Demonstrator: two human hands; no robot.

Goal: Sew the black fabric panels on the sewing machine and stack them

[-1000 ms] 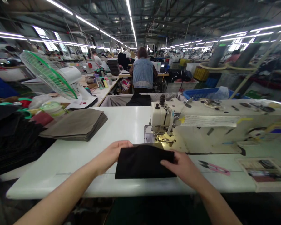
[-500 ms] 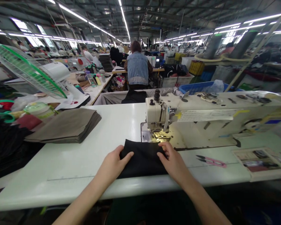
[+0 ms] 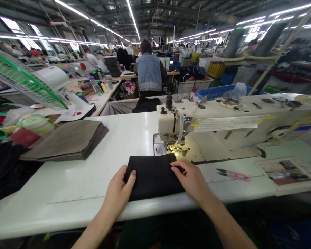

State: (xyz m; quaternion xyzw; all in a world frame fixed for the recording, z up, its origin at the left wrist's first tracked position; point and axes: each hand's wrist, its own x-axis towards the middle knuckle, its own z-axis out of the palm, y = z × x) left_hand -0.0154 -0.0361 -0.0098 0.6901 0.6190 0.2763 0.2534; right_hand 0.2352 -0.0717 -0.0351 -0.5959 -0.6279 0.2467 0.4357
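A black piece of fabric (image 3: 151, 178) lies on the pale table in front of the sewing machine (image 3: 209, 124). Its left edge is pinched by my left hand (image 3: 120, 186), thumb on top and fingers beneath. My right hand (image 3: 190, 178) grips the right edge near the upper corner between thumb and fingers. The far edge of the cloth lies just short of the lit presser foot (image 3: 177, 148), apart from it. Pink-handled thread snips (image 3: 233, 175) rest on the table to the right of my right hand.
At the left is a stack of grey-brown fabric panels (image 3: 67, 140), with a green-and-white fan (image 3: 52, 83) behind it. A small tray of tools (image 3: 287, 174) is set in the table at the right. A co-worker in a denim vest (image 3: 149, 71) sits ahead, facing away.
My left hand has moved slightly left, and the fabric now lies flatter and wider between my hands. The right hand stays at its edge. The whole view has shifted a little.
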